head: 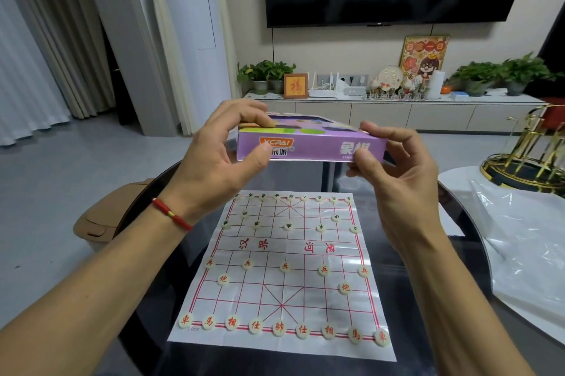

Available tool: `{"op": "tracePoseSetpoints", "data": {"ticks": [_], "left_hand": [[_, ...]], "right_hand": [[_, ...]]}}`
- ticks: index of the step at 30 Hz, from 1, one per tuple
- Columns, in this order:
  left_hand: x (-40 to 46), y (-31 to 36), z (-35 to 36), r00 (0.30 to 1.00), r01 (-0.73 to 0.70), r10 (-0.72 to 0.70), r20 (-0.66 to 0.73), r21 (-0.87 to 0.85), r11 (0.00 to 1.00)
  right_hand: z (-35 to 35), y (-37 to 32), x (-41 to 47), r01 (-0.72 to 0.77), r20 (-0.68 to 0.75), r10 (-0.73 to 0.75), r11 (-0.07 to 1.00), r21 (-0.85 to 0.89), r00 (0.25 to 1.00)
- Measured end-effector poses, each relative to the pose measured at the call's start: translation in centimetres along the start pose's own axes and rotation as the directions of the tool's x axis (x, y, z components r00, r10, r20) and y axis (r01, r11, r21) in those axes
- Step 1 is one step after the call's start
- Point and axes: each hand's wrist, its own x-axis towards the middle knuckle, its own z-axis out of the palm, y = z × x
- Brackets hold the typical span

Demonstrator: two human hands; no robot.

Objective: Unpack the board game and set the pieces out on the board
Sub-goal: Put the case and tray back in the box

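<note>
You're holding the purple game box [308, 146] in the air above the far edge of the counter [428, 308], roughly level. Left hand [214, 158] grasps its left end: fingers [260, 122] curled over the top, thumb on the front face. Right hand [394, 167] pinches the right end, thumb underneath and fingers on the top edge. Paper board [281, 274] lies flat mid-counter, below the box. Red pieces [278, 328] line the near edge row, with five soldiers and two cannons ahead of them. Dark-marked pieces [289, 226] are set along the far side. Clear plastic sheet [526, 241] lies off the counter's right edge, on the white surface.
</note>
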Motion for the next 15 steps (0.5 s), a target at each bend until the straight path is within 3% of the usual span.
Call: {"op": "tracePoseSetpoints", "data": {"ticks": [2,4,6,8,10,12,15], "left_hand": [[-0.3,-0.4,0.0,0.994,0.101,-0.104,-0.025,-0.090,0.991],[-0.5,-0.6,0.4,0.960,0.247,-0.274,-0.057,-0.284,0.926],[-0.4,-0.5,1.1,0.889,0.363,-0.448,-0.098,-0.447,0.818],[-0.2,-0.5,1.4,0.772,0.473,-0.620,-0.140,-0.526,0.707],[-0.2,-0.4,1.3,0.634,0.573,-0.772,-0.039,-0.647,0.503],[-0.6,-0.1,1.1,0.544,0.631,-0.829,0.129,-0.715,0.303],[-1.4,0.1,0.8,0.473,0.689,-0.841,0.262,-0.704,0.169]], "right_hand": [[0.0,0.2,-0.2,-0.002,-0.001,0.002,1.000,0.008,1.000],[0.0,0.5,-0.3,-0.008,0.015,0.008,1.000,0.001,1.000],[0.0,0.8,-0.5,-0.016,0.039,0.017,1.000,-0.015,0.999],[0.0,1.0,-0.7,-0.028,0.073,0.030,0.999,-0.016,0.997],[-0.1,1.2,-0.9,-0.033,0.116,0.035,0.999,-0.020,0.993],[-0.4,1.4,-0.9,-0.056,0.152,0.059,0.998,-0.025,0.987],[-0.8,1.7,-0.9,-0.108,0.185,0.116,0.993,-0.051,0.976]]}}
